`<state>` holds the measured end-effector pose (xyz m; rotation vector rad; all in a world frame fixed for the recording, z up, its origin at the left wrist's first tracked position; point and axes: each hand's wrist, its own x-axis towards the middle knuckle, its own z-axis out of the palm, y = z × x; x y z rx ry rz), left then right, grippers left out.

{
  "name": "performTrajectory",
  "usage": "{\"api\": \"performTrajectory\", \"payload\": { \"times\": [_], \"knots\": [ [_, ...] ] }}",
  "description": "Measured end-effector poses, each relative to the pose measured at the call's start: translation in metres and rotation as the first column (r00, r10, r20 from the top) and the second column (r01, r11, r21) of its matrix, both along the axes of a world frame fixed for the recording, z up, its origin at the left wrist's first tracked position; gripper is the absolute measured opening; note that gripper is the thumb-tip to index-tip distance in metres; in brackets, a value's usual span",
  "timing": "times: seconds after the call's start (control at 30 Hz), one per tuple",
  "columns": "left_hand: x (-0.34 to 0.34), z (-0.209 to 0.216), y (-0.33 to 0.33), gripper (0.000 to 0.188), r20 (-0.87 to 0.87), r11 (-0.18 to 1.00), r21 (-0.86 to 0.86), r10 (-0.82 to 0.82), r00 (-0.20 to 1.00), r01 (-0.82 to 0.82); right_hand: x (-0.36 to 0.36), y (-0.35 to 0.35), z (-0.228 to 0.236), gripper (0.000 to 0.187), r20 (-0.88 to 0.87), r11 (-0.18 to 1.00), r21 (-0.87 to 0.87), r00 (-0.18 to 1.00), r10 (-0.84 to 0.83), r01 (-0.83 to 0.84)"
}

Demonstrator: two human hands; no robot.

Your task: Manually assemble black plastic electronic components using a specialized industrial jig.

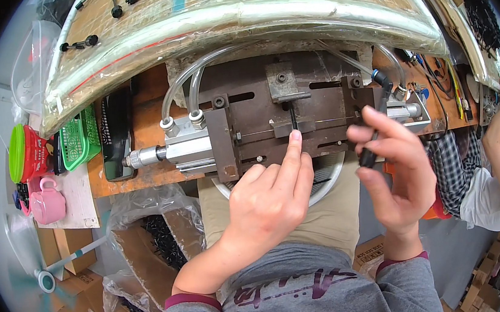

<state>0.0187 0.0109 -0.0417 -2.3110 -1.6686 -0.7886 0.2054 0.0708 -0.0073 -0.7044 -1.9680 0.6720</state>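
My left hand [276, 199] points its index finger forward, and the tip touches a thin black rod [293, 115] set in the small metal block at the middle of a dark brown metal fixture [257, 109]. Its other fingers are partly bent and hold nothing that I can see. Raised at the fixture's right front, my right hand [401, 170] has its thumb and fingers closed round a small black knobbed part [367, 157]. The part's knob shows below the fingers, while much of its stem is hidden by them.
Metal cylinders [191, 150] with clear hoses flank the fixture. Beyond it, a plastic-wrapped cardboard board [235, 11] carries several black knobbed parts. A green basket [79, 140] and a pink cup [47, 201] stand at left. Another person's arm [498, 136] shows at right.
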Motion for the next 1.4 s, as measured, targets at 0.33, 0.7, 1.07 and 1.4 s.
{"api": "performTrajectory", "payload": {
  "times": [0.33,0.7,1.07,1.4],
  "knots": [
    [-0.004,-0.003,-0.002,0.026,0.063,0.998,0.026,-0.061,0.996,0.059,-0.011,-0.009,-0.011,0.032,0.382,0.988,0.137,0.924,0.012,-0.069],
    [-0.029,0.009,-0.038,0.029,0.223,0.902,-0.264,-0.289,0.931,0.343,-0.032,-0.010,-0.017,0.023,0.624,0.956,0.256,0.779,-0.051,-0.142],
    [-0.128,0.109,0.040,0.018,0.561,0.959,0.282,-0.177,0.808,0.014,-0.019,0.040,0.033,0.030,0.468,0.948,0.244,0.881,0.070,-0.205],
    [-0.256,0.133,0.203,0.055,0.691,0.945,-0.003,0.239,0.683,-0.327,0.014,0.243,0.048,0.064,0.662,0.899,0.166,0.630,-0.406,0.405]
  ]
}}
